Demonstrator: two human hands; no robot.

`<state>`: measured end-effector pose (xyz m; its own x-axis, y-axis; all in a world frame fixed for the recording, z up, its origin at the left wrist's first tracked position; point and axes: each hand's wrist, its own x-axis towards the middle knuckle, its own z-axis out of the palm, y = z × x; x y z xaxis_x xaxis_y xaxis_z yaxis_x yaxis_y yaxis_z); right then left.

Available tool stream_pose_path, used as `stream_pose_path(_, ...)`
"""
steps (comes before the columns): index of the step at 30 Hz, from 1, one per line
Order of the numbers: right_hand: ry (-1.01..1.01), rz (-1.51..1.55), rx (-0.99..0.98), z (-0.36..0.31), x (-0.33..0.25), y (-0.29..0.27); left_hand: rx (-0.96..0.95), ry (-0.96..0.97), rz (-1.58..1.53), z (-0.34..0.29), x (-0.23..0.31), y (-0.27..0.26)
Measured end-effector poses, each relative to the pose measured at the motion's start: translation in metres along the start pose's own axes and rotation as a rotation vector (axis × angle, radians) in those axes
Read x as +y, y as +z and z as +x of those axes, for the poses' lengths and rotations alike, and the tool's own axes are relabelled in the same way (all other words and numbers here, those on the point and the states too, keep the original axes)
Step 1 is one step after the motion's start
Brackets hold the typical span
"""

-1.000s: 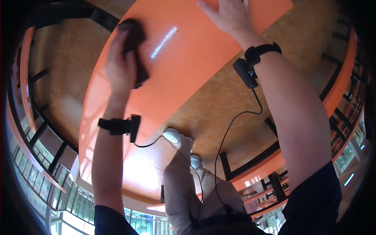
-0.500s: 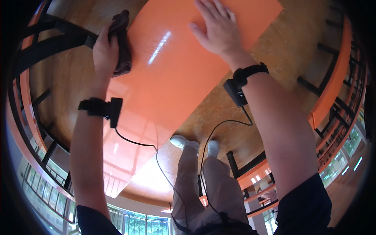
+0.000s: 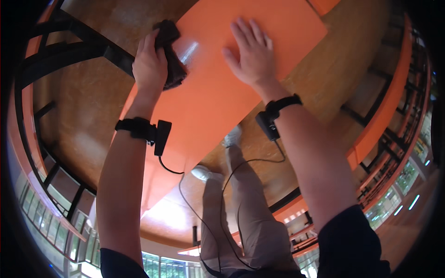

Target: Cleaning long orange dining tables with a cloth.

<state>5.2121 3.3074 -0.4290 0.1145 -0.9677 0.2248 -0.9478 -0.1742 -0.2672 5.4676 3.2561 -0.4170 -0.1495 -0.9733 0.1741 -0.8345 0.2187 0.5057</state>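
An orange tabletop (image 3: pixel 208 99) with a glossy surface stretches out in front of me. My left hand (image 3: pixel 150 62) grips a dark brown cloth (image 3: pixel 172 62), folded into a bundle, at the table's left edge. The cloth rests on the surface, and my fingertips are partly hidden behind it. My right hand (image 3: pixel 252 55) lies flat on the right part of the tabletop, fingers outstretched, with nothing in it. Each wrist wears a black strap with a small box, and a thin cable runs from each.
Black metal frame bars (image 3: pixel 65 60) stand left of the table. To the right is a long orange bench (image 3: pixel 384 116) on black legs, with more rows behind it. My legs and white shoes (image 3: pixel 201 173) are on the brown floor (image 3: pixel 324 78) beside the table. Another orange surface shows at the top right.
My left hand has moved right with the cloth along the tabletop. The right hand sits slightly lower in view. My feet have stepped, and the table has shifted in view.
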Motion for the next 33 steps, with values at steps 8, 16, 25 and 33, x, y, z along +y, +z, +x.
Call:
stream_pose_path(8,-0.338,0.049,-0.079,0.089,0.078,-0.037,-0.042,-0.211,0.109,-0.034,0.020,-0.008)
stream_pose_path(16,-0.262,0.096,-0.057,0.130,0.169,-0.024,-0.031,-0.122,0.149,-0.035,0.024,-0.005)
stream_pose_path(25,-0.259,0.189,-0.108,0.140,0.151,-0.044,-0.157,-0.153,-0.076,-0.019,0.079,0.019)
stream_pose_path(33,-0.252,0.151,-0.099,0.138,0.164,-0.019,-0.677,0.344,-0.124,-0.065,0.161,0.050)
